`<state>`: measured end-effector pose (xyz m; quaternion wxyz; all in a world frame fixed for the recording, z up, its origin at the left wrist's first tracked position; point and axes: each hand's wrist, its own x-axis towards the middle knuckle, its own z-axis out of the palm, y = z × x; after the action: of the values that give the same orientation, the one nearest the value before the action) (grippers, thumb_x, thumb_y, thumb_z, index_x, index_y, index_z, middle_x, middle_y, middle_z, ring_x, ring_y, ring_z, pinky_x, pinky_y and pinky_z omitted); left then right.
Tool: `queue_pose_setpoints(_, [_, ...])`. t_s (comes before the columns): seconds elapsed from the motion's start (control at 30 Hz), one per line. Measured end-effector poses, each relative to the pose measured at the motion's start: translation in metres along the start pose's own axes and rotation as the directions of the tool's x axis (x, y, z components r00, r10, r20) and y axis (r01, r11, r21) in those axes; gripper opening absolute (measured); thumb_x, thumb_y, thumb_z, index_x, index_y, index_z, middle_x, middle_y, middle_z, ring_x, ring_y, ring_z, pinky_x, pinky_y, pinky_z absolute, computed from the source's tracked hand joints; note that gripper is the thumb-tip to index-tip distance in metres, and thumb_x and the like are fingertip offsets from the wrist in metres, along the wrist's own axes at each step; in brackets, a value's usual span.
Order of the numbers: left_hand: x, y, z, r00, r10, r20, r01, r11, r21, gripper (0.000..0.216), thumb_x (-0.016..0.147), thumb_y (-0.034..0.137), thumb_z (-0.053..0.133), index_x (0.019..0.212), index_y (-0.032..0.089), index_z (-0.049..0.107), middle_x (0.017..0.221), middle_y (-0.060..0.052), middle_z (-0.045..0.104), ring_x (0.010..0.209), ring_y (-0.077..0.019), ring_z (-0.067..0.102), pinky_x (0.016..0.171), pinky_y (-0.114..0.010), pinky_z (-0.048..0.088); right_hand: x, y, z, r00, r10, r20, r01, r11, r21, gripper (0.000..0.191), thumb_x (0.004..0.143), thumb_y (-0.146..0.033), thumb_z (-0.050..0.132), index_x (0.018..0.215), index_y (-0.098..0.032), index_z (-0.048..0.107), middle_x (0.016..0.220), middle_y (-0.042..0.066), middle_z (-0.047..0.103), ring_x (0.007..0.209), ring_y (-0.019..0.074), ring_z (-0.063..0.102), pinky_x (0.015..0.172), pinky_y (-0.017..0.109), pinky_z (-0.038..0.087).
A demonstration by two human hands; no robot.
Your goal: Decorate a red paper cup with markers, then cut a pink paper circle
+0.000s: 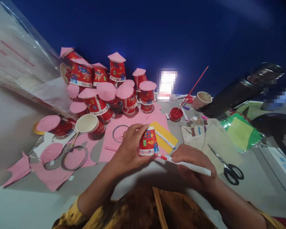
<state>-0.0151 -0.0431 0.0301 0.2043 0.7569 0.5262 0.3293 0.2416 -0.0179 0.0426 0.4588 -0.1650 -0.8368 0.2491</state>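
Note:
Upside down in my left hand (130,143) is a red paper cup (148,142) printed with blue and gold figures, its white rim at the bottom. The fingers and thumb wrap round its left side. My right hand (193,160) grips a white marker (195,168) with a red tip end, which points left and meets the lower right edge of the cup. Behind the cup lies a yellow paper sheet (171,140) with a second white marker (165,140) on it.
Several red cups with pink cone tops (117,66) crowd the back left. Pink paper (85,140) and tape rings (74,158) lie at left. Scissors (228,168), cloth (205,136), a red paint pot (175,114) with a stick and a black bottle (238,90) are at right.

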Motion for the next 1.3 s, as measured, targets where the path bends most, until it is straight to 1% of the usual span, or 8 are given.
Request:
queue_pose_setpoints(0.17, [-0.0006, 0.0018, 0.0001, 1.000, 0.020, 0.016, -0.020, 1.000, 0.000, 0.089, 0.083, 0.037, 0.085, 0.158, 0.029, 0.037, 0.145, -0.015, 0.051, 0.139, -0.0365, 0.051, 0.117, -0.055, 0.043, 0.0025, -0.0010, 0.0004, 1.000, 0.002, 0.003, -0.002, 1.000, -0.020, 0.019, 0.099, -0.013, 0.057, 0.112, -0.019, 0.069, 0.081, 0.009, 0.080, 0.068, 0.0241, 0.075, 0.063, 0.037, 0.060])
queue_pose_setpoints(0.43, [-0.0008, 0.0022, 0.0004, 1.000, 0.021, 0.014, -0.020, 1.000, -0.022, 0.086, 0.084, 0.033, 0.084, 0.157, 0.029, 0.040, 0.145, -0.014, 0.052, 0.139, -0.0363, 0.051, 0.117, -0.054, 0.043, 0.0024, -0.0012, -0.0011, 1.000, 0.001, 0.015, -0.001, 1.000, 0.005, 0.024, 0.095, -0.010, 0.060, 0.116, -0.018, 0.069, 0.085, 0.010, 0.081, 0.070, 0.0228, 0.076, 0.066, 0.036, 0.060])
queue_pose_setpoints(0.67, [-0.0011, 0.0010, 0.0012, 0.999, 0.033, 0.020, -0.033, 0.999, -0.010, 0.086, 0.085, 0.034, 0.083, 0.158, 0.030, 0.037, 0.145, -0.015, 0.051, 0.139, -0.0364, 0.051, 0.117, -0.055, 0.042, 0.0005, -0.0019, -0.0019, 0.999, 0.036, 0.038, -0.036, 0.999, 0.010, 0.018, 0.097, -0.012, 0.060, 0.111, -0.019, 0.069, 0.084, 0.009, 0.080, 0.071, 0.0219, 0.075, 0.067, 0.035, 0.060])
queue_pose_setpoints(0.8, [-0.0014, 0.0026, 0.0001, 0.999, 0.024, 0.035, -0.024, 1.000, -0.013, 0.085, 0.085, 0.035, 0.083, 0.157, 0.030, 0.038, 0.146, -0.014, 0.051, 0.139, -0.0362, 0.050, 0.117, -0.055, 0.042, 0.0004, -0.0015, -0.0018, 1.000, 0.010, 0.019, -0.010, 1.000, 0.012, 0.016, 0.098, -0.013, 0.060, 0.110, -0.018, 0.069, 0.084, 0.010, 0.080, 0.072, 0.0218, 0.075, 0.067, 0.035, 0.060])
queue_pose_setpoints(0.97, [-0.0013, 0.0044, -0.0007, 0.999, 0.022, 0.031, -0.021, 0.999, -0.026, 0.083, 0.086, 0.035, 0.082, 0.156, 0.030, 0.038, 0.146, -0.014, 0.051, 0.140, -0.0356, 0.049, 0.118, -0.055, 0.041, 0.0013, -0.0040, -0.0028, 0.999, 0.034, 0.032, -0.034, 0.999, 0.013, 0.016, 0.098, -0.012, 0.059, 0.108, -0.018, 0.070, 0.082, 0.009, 0.080, 0.070, 0.0212, 0.074, 0.065, 0.034, 0.059])
queue_pose_setpoints(1.2, [-0.0002, 0.0044, -0.0014, 0.999, 0.010, 0.047, -0.009, 1.000, -0.027, 0.085, 0.084, 0.035, 0.084, 0.156, 0.029, 0.040, 0.147, -0.014, 0.052, 0.140, -0.0360, 0.050, 0.118, -0.055, 0.041, -0.0007, -0.0021, -0.0004, 1.000, 0.031, -0.003, -0.031, 0.998, 0.050, 0.015, 0.098, -0.014, 0.061, 0.109, -0.018, 0.071, 0.083, 0.009, 0.080, 0.071, 0.0208, 0.075, 0.067, 0.033, 0.060])
queue_pose_setpoints(1.3, [-0.0002, 0.0048, -0.0012, 0.998, -0.004, 0.057, 0.006, 0.999, -0.034, 0.084, 0.083, 0.038, 0.084, 0.156, 0.029, 0.042, 0.146, -0.014, 0.052, 0.140, -0.0360, 0.050, 0.119, -0.054, 0.042, -0.0004, -0.0019, -0.0005, 0.999, 0.046, 0.019, -0.047, 0.998, 0.045, 0.016, 0.098, -0.014, 0.060, 0.109, -0.018, 0.071, 0.082, 0.008, 0.079, 0.070, 0.0213, 0.075, 0.066, 0.034, 0.060])
